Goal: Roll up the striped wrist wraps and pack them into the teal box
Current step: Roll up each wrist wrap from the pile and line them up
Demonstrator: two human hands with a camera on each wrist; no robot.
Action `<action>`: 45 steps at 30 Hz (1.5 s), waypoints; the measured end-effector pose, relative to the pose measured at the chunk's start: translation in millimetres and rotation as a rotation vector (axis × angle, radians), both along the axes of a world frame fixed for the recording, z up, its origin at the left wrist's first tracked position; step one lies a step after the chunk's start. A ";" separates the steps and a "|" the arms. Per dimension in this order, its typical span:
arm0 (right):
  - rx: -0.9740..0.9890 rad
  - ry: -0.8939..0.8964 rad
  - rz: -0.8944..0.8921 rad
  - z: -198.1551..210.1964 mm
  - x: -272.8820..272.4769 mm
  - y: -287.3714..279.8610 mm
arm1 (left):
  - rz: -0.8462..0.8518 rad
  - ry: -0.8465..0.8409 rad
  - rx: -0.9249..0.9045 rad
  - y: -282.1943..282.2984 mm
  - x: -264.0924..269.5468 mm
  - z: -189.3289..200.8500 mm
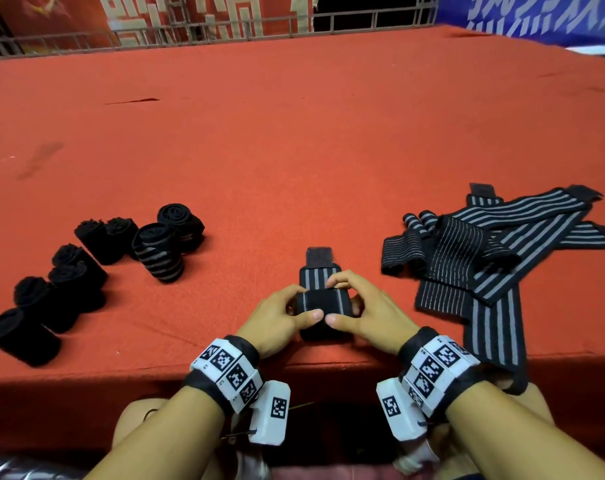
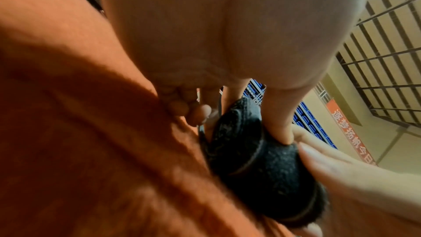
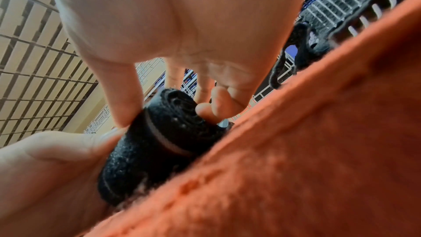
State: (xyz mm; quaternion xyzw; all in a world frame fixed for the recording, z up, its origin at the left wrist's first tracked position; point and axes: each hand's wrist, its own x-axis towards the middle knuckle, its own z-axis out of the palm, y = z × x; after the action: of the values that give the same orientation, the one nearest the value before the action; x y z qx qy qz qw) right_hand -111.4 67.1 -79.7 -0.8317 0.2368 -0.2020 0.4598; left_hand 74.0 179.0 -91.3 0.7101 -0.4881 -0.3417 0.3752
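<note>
A: Where is the wrap lying?
B: The half-rolled wrap (image 1: 320, 303) is sitting on the red desk (image 1: 259, 150) near its front edge, with the striped tail and dark fastening tab stretching away from the person.

A: What are the hands doing?
B: Both are gripping it. The left hand (image 1: 277, 318) is curling around the roll's left end, thumb on top; the right hand (image 1: 367, 315) is pinching the right end, thumbs nearly touching.

A: And around it?
B: Finished rolls (image 1: 97, 258) are lying in a loose row to the left. A heap of flat wraps (image 1: 491, 251) is lying to the right, one strap hanging over the edge.
</note>
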 end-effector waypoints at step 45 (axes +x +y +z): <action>0.293 -0.091 -0.134 -21.6 13.0 -16.9 | 0.101 0.087 -0.163 -11.8 6.2 -12.7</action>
State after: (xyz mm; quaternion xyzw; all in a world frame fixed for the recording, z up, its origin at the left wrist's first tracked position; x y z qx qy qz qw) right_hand -98.4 50.1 -101.2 -0.7281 0.2976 -0.2332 0.5718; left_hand 80.2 167.1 -104.0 0.6855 -0.4610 -0.3118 0.4694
